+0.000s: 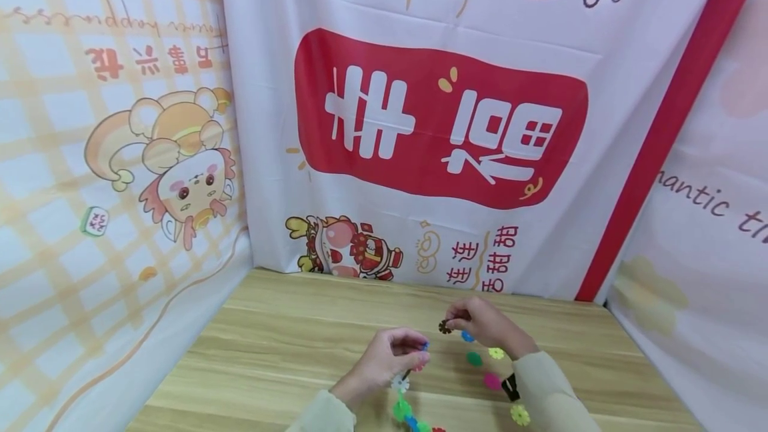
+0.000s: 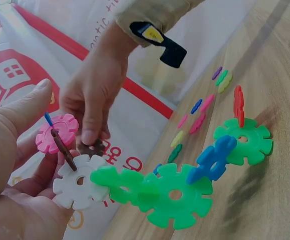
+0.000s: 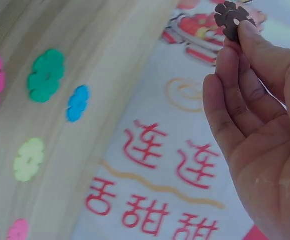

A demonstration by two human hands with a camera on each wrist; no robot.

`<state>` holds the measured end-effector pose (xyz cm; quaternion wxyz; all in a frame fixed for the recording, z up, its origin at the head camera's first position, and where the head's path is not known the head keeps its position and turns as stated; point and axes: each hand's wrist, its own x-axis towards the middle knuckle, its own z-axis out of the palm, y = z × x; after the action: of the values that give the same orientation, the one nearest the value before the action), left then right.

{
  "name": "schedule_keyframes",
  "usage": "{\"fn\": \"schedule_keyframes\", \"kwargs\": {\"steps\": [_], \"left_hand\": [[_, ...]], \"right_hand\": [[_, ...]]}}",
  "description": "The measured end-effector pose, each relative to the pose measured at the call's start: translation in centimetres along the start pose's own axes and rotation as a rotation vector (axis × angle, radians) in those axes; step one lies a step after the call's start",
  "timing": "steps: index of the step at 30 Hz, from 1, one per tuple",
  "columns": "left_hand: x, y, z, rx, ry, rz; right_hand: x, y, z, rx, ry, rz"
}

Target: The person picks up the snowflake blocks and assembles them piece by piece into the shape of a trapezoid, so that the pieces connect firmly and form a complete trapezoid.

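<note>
Smooth, slightly glossy plastic in the snowflake discs (image 2: 175, 195) and the brown disc (image 3: 230, 17). Matt pale wood grain on the table (image 1: 288, 345). Printed cloth, creased and soft-looking, on the backdrop (image 1: 420, 19).

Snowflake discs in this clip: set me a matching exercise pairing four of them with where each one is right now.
Things:
1. brown disc
2. white disc
3. loose teal disc
4. red disc

Places:
A. lying flat on the table
B. pinched in the right hand, off the table
C. standing upright in a green disc at the chain's far end
D. at the chain's near end, resting on the left hand

Pairs: 1-B, 2-D, 3-A, 4-C
</note>
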<state>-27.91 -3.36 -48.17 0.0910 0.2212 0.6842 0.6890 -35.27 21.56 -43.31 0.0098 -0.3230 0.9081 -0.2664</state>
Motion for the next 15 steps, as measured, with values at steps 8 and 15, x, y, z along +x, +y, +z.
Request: {"fn": "schedule_keyframes", "kwargs": {"steps": [8, 15], "left_hand": [[0.0, -0.1, 0.0, -0.019, 0.008, -0.004], [0.0, 0.1, 0.1, -0.022, 0.001, 0.013]], "right_hand": [[-1.5, -4.0, -1.3, 0.058, 0.011, -0.066], [-2.4, -5.6, -1.6, 0.152, 0.022, -0.138]]}}
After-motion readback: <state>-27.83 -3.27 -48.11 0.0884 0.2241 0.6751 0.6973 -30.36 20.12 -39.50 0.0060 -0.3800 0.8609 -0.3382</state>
